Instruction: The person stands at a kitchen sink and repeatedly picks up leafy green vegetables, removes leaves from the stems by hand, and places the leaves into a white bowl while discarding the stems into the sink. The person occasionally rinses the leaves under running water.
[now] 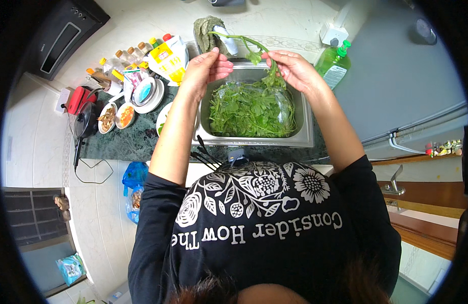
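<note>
A steel sink (309,114) in the counter holds a large heap of leafy greens (249,110) in water. My right hand (294,72) pinches a long green stalk with leaves (250,39) above the sink's far right part; its leafy end hangs down towards the heap, and the stem reaches left past my left hand. My left hand (211,68) is raised over the sink's far left corner, fingers apart, palm turned inward, with nothing seen in it. Behind it, a grey-green cloth (207,32) hangs by a white thing at the wall.
Left on the dark green counter (139,146) stand a white plate (163,114), bowls of chopped food (125,115), stacked dishes (154,98), a yellow-and-white packet (168,59), seasoning bottles (133,55) and a black pan (85,121). Right of the sink is a green soap bottle (333,64).
</note>
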`<state>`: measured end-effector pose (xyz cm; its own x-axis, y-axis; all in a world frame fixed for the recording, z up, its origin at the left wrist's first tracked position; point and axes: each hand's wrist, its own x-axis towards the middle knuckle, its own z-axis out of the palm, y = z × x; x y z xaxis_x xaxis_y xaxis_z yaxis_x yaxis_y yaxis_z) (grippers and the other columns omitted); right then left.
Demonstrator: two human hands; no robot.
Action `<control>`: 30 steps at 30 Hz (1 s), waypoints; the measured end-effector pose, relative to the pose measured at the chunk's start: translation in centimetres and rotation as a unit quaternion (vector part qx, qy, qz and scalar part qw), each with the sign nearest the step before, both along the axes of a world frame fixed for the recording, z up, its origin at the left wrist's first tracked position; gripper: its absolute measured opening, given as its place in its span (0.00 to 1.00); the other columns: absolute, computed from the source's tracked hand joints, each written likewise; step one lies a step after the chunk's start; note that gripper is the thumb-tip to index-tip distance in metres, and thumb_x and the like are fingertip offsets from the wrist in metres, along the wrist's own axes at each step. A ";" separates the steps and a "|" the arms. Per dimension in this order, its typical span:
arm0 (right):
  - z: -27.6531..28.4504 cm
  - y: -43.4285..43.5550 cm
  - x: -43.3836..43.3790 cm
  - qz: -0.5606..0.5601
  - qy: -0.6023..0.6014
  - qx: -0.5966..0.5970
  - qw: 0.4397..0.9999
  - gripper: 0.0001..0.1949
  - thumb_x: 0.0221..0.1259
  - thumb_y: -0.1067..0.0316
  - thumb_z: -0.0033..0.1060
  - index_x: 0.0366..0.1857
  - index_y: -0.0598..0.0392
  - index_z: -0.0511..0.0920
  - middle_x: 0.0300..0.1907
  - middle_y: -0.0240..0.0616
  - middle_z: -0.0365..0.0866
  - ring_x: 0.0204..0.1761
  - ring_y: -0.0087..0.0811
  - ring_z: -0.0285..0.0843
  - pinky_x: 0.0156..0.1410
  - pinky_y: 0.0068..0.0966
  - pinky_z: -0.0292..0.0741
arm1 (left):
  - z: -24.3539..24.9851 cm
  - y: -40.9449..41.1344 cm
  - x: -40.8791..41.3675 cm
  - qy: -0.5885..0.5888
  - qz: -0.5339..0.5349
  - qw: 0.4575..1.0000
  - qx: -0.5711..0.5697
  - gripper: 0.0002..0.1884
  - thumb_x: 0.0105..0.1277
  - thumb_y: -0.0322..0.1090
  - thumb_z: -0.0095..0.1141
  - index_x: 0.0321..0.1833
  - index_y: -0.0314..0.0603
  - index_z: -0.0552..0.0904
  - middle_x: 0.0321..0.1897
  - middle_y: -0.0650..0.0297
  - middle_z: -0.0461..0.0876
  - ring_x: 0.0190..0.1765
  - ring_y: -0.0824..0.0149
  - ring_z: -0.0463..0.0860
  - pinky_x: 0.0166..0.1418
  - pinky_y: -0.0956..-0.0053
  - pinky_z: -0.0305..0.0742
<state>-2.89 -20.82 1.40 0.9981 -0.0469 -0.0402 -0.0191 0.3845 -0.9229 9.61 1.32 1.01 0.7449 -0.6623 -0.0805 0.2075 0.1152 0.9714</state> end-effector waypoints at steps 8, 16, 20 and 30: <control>-0.9 -0.9 0.8 0.039 0.001 0.080 0.996 0.13 0.64 0.65 0.55 0.46 0.63 0.77 0.30 0.25 0.78 0.27 0.14 0.70 0.30 0.10 0.67 | -1.2 -0.8 -2.2 -0.061 -0.123 0.989 0.049 0.14 0.69 0.40 0.49 0.50 0.38 0.78 0.44 0.60 0.82 0.47 0.70 0.81 0.54 0.76 0.75; -1.0 1.9 1.0 0.029 0.037 -0.065 0.997 0.17 0.59 0.66 0.62 0.51 0.60 0.75 0.37 0.31 0.81 0.32 0.15 0.71 0.36 0.13 0.71 | -1.2 -4.5 -3.0 0.037 -0.048 0.995 -0.084 0.10 0.65 0.37 0.57 0.45 0.40 0.80 0.38 0.65 0.82 0.42 0.72 0.80 0.48 0.76 0.78; -0.7 1.8 0.6 0.036 0.039 -0.074 0.996 0.18 0.58 0.69 0.63 0.51 0.59 0.72 0.40 0.32 0.80 0.34 0.15 0.72 0.39 0.11 0.70 | -1.7 -4.6 -2.2 -0.005 0.013 0.996 -0.092 0.10 0.66 0.37 0.55 0.45 0.41 0.80 0.35 0.65 0.82 0.38 0.75 0.80 0.43 0.79 0.80; -0.8 2.3 0.0 0.088 0.036 -0.122 0.988 0.14 0.59 0.65 0.61 0.47 0.58 0.76 0.38 0.29 0.80 0.32 0.13 0.68 0.33 0.09 0.64 | -0.6 -3.9 -2.0 -0.034 0.020 0.998 -0.051 0.08 0.65 0.39 0.57 0.40 0.44 0.78 0.31 0.69 0.82 0.34 0.78 0.78 0.33 0.84 0.75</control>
<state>-2.85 -18.51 0.65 0.9866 0.1101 -0.1202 -0.1347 0.1347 -0.9817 7.62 -2.55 0.45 0.7718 -0.6348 0.0370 0.1358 0.2214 0.9657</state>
